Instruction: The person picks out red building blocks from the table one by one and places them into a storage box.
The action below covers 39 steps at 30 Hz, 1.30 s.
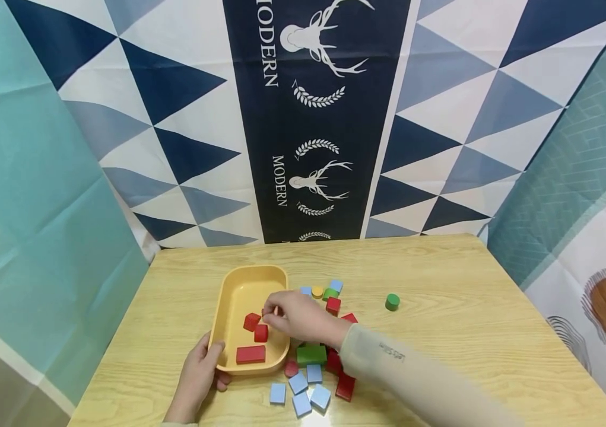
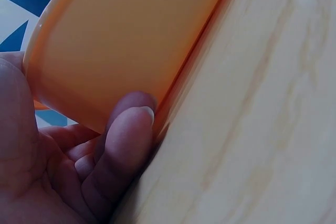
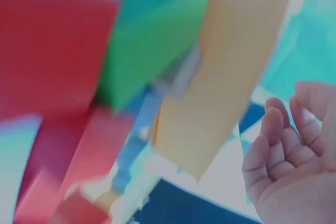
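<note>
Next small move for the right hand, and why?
Probably move the right hand to a red cube outside the tray: that hand looks empty in its wrist view, only red blocks show in the tray, and the left hand holds it.

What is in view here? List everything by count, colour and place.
Table: one, wood-coloured, beneath the tray
Tray: one, yellow, left of loose blocks
Tray blocks: at least three, red, inside
Loose red blocks: at least five, red, right of tray, some partly hidden
Blue blocks: at least seven, light blue, five nearer, two farther
Green blocks: at least three, green, one cylinder apart at right
Round block: one, yellow, pile's far end
Backdrop: one, blue and white, behind table
Side cloths: two, mostly teal, white; left and right
Sleeve: one, beige, right arm
Left hand: one, bare, gripping tray
Right hand: one, bare, over tray, hold unclear
</note>
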Each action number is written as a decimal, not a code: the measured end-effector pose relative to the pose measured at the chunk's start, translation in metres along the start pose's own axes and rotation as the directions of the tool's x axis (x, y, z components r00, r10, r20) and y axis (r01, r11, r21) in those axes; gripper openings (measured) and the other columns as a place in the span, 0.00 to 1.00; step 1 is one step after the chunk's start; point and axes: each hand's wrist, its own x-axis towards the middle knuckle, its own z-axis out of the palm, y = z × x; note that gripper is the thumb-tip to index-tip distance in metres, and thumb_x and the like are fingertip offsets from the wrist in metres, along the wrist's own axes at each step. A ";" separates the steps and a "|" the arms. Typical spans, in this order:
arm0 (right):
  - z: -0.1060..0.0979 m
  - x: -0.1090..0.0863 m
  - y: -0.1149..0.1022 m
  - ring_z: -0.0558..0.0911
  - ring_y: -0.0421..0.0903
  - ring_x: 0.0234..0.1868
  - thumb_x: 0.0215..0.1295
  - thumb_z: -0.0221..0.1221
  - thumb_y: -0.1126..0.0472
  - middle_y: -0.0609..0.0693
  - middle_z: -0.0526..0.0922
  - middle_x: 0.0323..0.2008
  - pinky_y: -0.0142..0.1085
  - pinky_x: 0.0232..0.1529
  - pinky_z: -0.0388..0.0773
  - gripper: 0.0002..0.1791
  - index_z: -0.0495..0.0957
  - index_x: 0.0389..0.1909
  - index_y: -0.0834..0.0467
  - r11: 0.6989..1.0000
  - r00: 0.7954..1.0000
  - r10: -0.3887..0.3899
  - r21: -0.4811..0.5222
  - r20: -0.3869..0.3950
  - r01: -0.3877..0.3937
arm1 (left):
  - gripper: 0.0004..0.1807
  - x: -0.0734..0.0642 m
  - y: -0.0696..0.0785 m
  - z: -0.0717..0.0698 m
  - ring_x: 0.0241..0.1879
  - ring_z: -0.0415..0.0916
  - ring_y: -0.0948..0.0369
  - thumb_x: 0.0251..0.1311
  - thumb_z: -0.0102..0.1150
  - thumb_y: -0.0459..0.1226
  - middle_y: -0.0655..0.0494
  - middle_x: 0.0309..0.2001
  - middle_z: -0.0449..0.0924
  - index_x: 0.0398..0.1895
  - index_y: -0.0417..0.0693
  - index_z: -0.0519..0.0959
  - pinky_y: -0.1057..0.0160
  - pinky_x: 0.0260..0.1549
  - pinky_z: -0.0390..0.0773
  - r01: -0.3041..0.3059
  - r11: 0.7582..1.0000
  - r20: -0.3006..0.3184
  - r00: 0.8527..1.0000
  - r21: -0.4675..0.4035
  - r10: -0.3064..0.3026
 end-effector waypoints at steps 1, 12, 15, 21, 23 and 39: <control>-0.005 -0.005 0.003 0.76 0.35 0.32 0.76 0.65 0.55 0.38 0.83 0.33 0.26 0.33 0.78 0.03 0.84 0.39 0.46 1.000 1.000 0.020 0.005 -0.019 -0.020 | 0.30 0.000 0.000 0.000 0.16 0.78 0.56 0.79 0.50 0.42 0.47 0.24 0.82 0.80 0.44 0.66 0.59 0.14 0.82 0.000 1.000 -0.001 1.000 0.000 0.000; 0.015 -0.068 0.009 0.77 0.31 0.35 0.74 0.66 0.50 0.31 0.87 0.34 0.26 0.41 0.77 0.05 0.90 0.38 0.41 0.891 0.957 -0.232 -0.357 0.171 0.280 | 0.29 0.001 -0.001 0.000 0.16 0.78 0.56 0.79 0.49 0.42 0.47 0.22 0.81 0.80 0.44 0.66 0.60 0.14 0.82 0.003 1.000 -0.008 1.000 -0.004 -0.003; 0.026 -0.073 0.006 0.76 0.34 0.41 0.74 0.67 0.48 0.33 0.89 0.43 0.29 0.46 0.77 0.05 0.91 0.43 0.40 0.804 0.935 -0.287 -0.478 0.206 0.353 | 0.29 0.001 -0.002 0.001 0.16 0.77 0.56 0.79 0.49 0.42 0.47 0.23 0.81 0.80 0.44 0.66 0.60 0.14 0.82 0.005 1.000 -0.001 1.000 -0.014 -0.005; 0.035 -0.074 0.003 0.73 0.36 0.41 0.75 0.65 0.48 0.36 0.89 0.44 0.29 0.41 0.72 0.06 0.91 0.44 0.38 0.734 0.941 -0.270 -0.589 0.205 0.339 | 0.31 0.000 -0.001 0.001 0.17 0.77 0.56 0.80 0.49 0.43 0.48 0.24 0.81 0.82 0.45 0.63 0.60 0.15 0.82 0.026 1.000 0.007 1.000 -0.008 -0.026; 0.036 -0.074 0.001 0.73 0.37 0.41 0.76 0.65 0.49 0.36 0.89 0.43 0.29 0.39 0.71 0.07 0.91 0.44 0.38 0.727 0.947 -0.244 -0.608 0.208 0.320 | 0.31 0.000 0.000 0.001 0.17 0.77 0.56 0.80 0.49 0.43 0.47 0.24 0.81 0.82 0.45 0.63 0.60 0.15 0.82 0.030 1.000 0.003 1.000 0.001 -0.030; 0.052 -0.066 -0.017 0.82 0.39 0.37 0.68 0.68 0.38 0.39 0.90 0.35 0.32 0.33 0.73 0.13 0.91 0.35 0.42 0.710 0.996 0.008 -0.702 0.084 0.053 | 0.30 -0.001 0.000 0.000 0.17 0.77 0.56 0.80 0.49 0.43 0.47 0.23 0.81 0.80 0.45 0.65 0.60 0.14 0.82 0.018 1.000 -0.004 1.000 0.000 -0.018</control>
